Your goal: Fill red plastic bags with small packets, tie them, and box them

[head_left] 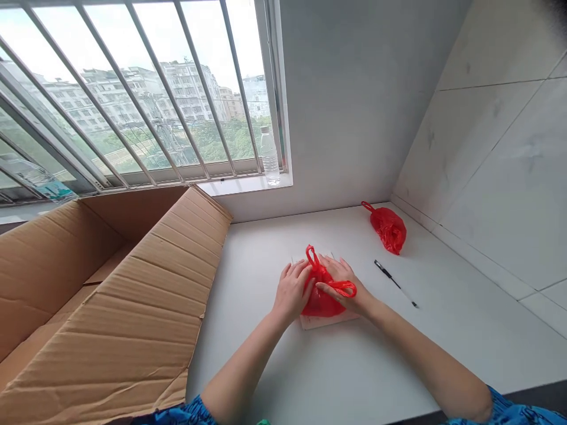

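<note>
A red plastic bag (319, 298) lies on a small pale board (325, 320) on the white table (354, 366). My left hand (292, 290) presses against the bag's left side with fingers curled on the plastic. From the right, my right hand (341, 277) grips the bag, and one red handle loop lies over its fingers. The other handle loop sticks up between the two hands. Both hands are closed on the bag.
A second red bag (388, 228), knotted, lies at the back right near the tiled wall. A black pen (394, 283) lies right of my hands. A large open cardboard box (106, 295) fills the left. A clear bottle (270, 156) stands on the windowsill.
</note>
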A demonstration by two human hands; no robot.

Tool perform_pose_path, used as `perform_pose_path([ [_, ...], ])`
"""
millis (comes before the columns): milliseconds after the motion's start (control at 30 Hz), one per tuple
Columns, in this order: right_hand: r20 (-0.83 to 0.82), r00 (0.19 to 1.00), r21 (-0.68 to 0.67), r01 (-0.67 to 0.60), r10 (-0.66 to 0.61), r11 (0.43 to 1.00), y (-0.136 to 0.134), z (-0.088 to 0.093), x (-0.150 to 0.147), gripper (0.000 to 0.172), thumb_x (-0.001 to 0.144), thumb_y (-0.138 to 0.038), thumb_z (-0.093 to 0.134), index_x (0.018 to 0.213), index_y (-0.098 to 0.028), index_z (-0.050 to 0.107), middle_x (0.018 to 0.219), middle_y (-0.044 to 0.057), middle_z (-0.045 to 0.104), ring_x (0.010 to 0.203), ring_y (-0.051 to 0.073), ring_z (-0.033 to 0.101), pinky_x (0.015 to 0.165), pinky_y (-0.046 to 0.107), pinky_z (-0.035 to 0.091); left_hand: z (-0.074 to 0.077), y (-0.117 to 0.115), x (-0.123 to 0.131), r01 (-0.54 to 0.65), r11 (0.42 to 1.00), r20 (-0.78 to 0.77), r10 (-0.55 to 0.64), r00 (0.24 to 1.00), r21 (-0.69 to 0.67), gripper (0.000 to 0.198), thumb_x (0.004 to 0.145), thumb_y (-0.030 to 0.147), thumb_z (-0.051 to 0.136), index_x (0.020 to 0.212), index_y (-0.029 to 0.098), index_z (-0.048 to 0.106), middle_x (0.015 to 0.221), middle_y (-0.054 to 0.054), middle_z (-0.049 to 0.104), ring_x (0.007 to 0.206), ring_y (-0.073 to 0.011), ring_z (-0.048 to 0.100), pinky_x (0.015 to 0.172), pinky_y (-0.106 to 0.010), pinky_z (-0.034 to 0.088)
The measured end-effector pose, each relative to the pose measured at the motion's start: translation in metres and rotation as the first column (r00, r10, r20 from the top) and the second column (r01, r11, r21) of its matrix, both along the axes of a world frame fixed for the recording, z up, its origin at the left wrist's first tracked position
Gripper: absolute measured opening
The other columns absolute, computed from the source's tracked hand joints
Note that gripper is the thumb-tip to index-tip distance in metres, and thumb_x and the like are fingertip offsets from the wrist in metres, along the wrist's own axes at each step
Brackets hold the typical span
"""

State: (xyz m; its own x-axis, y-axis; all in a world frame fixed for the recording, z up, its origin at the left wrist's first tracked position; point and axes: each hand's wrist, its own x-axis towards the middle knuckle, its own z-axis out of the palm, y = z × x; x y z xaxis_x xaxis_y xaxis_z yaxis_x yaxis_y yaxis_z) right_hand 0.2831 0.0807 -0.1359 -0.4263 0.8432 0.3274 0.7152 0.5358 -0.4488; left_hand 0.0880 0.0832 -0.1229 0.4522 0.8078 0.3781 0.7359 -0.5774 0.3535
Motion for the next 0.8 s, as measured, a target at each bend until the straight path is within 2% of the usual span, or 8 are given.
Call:
perform_pose_path([
  [100, 0.098, 0.994, 0.043, 0.044, -0.048, 0.998, 0.002, -0.019, 0.001, 0.071, 0.098, -0.059, 0.037, 0.158, -0.026, 0.018, 0.160, 0.009, 0.032, 0.150, 0.030, 0.023, 0.120, 0.058, 0.020, -0.019, 0.001, -0.001, -0.026, 1.000, -0.088, 0.025, 0.996, -0.007, 0.044, 0.101, 0.030, 0.039, 0.143, 0.020, 0.044, 0.154, -0.011, 0.041, 0.146, -0.0268, 0.034, 0.119, -0.051, 0.029],
  [200, 0.147, 0.986, 0.071, 0.068, -0.078, 0.995, 0.001, -0.033, 0.001, 0.071, 0.098, -0.059, 0.035, 0.158, -0.023, 0.020, 0.161, 0.009, 0.030, 0.150, 0.029, 0.022, 0.121, 0.056, 0.020, -0.032, 0.001, -0.001, -0.042, 0.999, -0.156, 0.038, 0.987, -0.022, 0.047, 0.101, 0.033, 0.038, 0.146, 0.018, 0.042, 0.156, -0.011, 0.038, 0.148, -0.0278, 0.030, 0.121, -0.052, 0.026],
  [400, 0.181, 0.983, 0.016, 0.040, -0.042, 0.999, 0.002, -0.045, -0.001, 0.067, 0.100, -0.058, 0.032, 0.156, -0.021, 0.028, 0.160, 0.008, 0.031, 0.150, 0.028, 0.022, 0.123, 0.053, 0.019, -0.043, 0.001, -0.001, -0.044, 0.999, -0.172, 0.041, 0.984, -0.014, 0.051, 0.102, 0.036, 0.035, 0.149, 0.016, 0.039, 0.158, -0.011, 0.034, 0.147, -0.0283, 0.030, 0.121, -0.052, 0.027],
  [533, 0.180, 0.983, -0.005, 0.029, -0.027, 1.000, 0.002, -0.048, -0.003, 0.063, 0.100, -0.057, 0.031, 0.151, -0.021, 0.036, 0.160, 0.007, 0.032, 0.150, 0.027, 0.022, 0.123, 0.052, 0.019, -0.049, 0.003, 0.000, -0.030, 0.999, -0.120, 0.029, 0.992, -0.011, 0.048, 0.102, 0.034, 0.038, 0.147, 0.019, 0.042, 0.155, -0.010, 0.040, 0.146, -0.0262, 0.034, 0.121, -0.050, 0.028],
  [633, 0.146, 0.989, 0.009, 0.028, -0.029, 1.000, 0.000, -0.045, -0.003, 0.057, 0.100, -0.056, 0.033, 0.143, -0.021, 0.047, 0.156, 0.009, 0.039, 0.148, 0.028, 0.027, 0.121, 0.054, 0.020, -0.047, 0.002, 0.001, -0.037, 0.998, -0.078, 0.033, 0.996, -0.050, 0.041, 0.101, 0.031, 0.041, 0.138, 0.019, 0.051, 0.151, -0.010, 0.047, 0.145, -0.0256, 0.036, 0.122, -0.051, 0.026],
  [700, 0.075, 0.997, 0.036, 0.015, -0.018, 0.999, -0.003, -0.037, 0.000, 0.049, 0.099, -0.054, 0.039, 0.131, -0.023, 0.057, 0.148, 0.010, 0.050, 0.140, 0.029, 0.040, 0.117, 0.053, 0.028, -0.039, -0.003, -0.001, -0.026, 0.994, -0.035, 0.022, 0.999, -0.102, 0.034, 0.100, 0.030, 0.042, 0.128, 0.019, 0.058, 0.146, -0.009, 0.052, 0.143, -0.0251, 0.038, 0.121, -0.050, 0.026],
  [800, -0.067, 0.998, 0.096, -0.004, 0.010, 0.995, -0.014, -0.013, 0.003, 0.030, 0.097, -0.049, 0.049, 0.102, -0.025, 0.067, 0.113, 0.007, 0.069, 0.108, 0.026, 0.063, 0.097, 0.045, 0.047, -0.012, -0.022, -0.007, 0.035, 0.981, 0.094, -0.017, 0.995, -0.189, 0.026, 0.096, 0.024, 0.045, 0.115, 0.022, 0.063, 0.136, -0.008, 0.060, 0.135, -0.0237, 0.048, 0.116, -0.045, 0.034],
])
